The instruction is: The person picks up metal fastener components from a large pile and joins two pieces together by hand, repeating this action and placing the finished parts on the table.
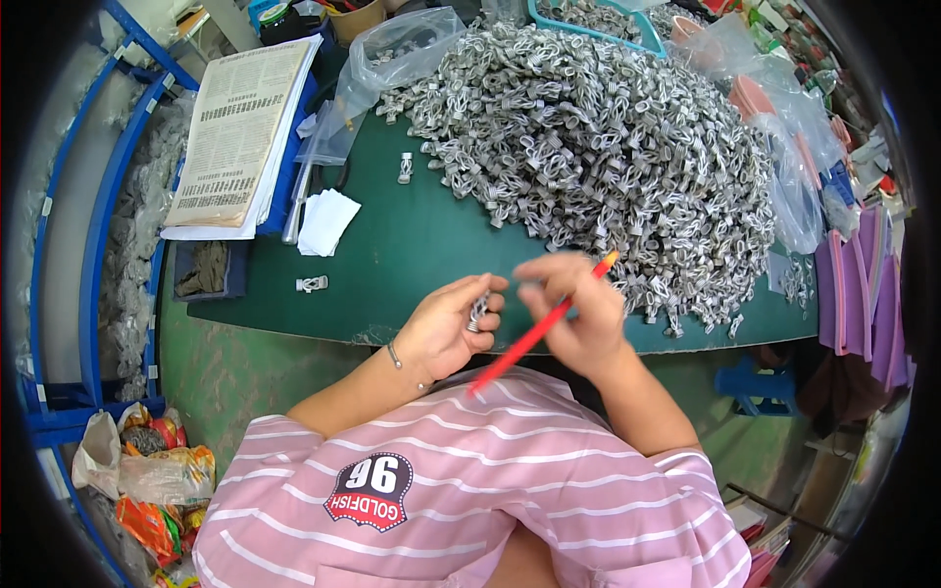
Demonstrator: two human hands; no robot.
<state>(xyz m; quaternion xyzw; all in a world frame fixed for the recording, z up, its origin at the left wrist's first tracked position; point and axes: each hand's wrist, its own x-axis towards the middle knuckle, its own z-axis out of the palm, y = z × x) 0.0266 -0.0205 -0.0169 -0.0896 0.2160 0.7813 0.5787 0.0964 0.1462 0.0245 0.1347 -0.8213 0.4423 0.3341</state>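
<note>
Close to the table's near edge, my left hand point(437, 331) is closed around a small silver metal clip point(477, 314), which shows between the fingers. My right hand point(590, 316) grips a slim red stick with a yellow end point(521, 349); it slants down toward my shirt, and its exact kind is unclear. The fingertips of both hands face each other, a little apart. Beyond them a large heap of silver metal clips point(608, 137) covers much of the green table point(402, 245). Two single clips lie apart from it, one point(312, 284) left of my left hand and one point(406, 168) farther off.
A printed paper stack point(235, 137) rests at the left, beside white slips point(327, 223) and a clear plastic bag point(392, 59). A blue rack point(93, 225) stands left of the table. Behind the heap sits a teal basket point(598, 34); purple pieces point(858, 284) hang at right.
</note>
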